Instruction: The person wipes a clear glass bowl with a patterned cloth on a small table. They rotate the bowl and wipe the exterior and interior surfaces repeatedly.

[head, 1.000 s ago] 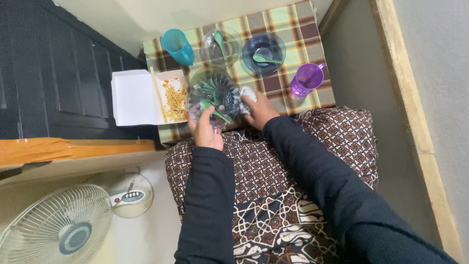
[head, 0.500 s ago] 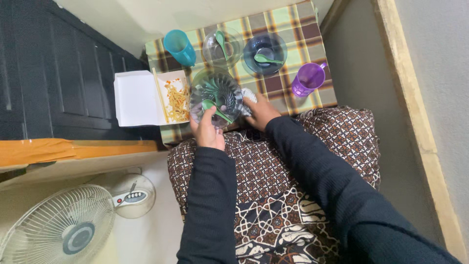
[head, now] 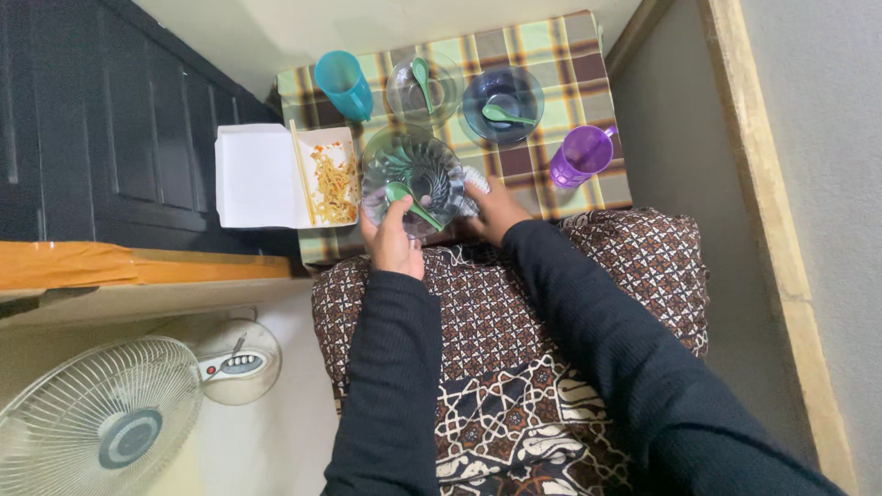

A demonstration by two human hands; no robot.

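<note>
Hands are pretty much where they were a second ago, so not much has been shifted. The clear ribbed bowl point(head: 412, 179) is held at the near edge of the plaid tablecloth point(head: 560, 55), just beside the open white takeaway box point(head: 276, 176) with noodles in it. The left hand point(head: 393, 241) is curled around the bowl's near rim, and its thumb looks pressed onto the green spoon point(head: 407, 200) so the spoon is pinned inside the bowl. The right hand point(head: 491, 209) is closed on a crumpled white cloth or tissue point(head: 472, 179), pressed against the bowl's right side.

Compared with the earlier frames, the cloth seems tucked a touch closer to the rim and the whole view has been nudged slightly, nothing more. That reads like a wipe being worked around the bowl's edge, only partly done.

Farther back, a teal cup point(head: 344, 84), a clear bowl with a spoon point(head: 423, 87), a dark blue bowl with a spoon point(head: 501, 103) and a purple mug point(head: 581, 154) are left untouched.
</note>
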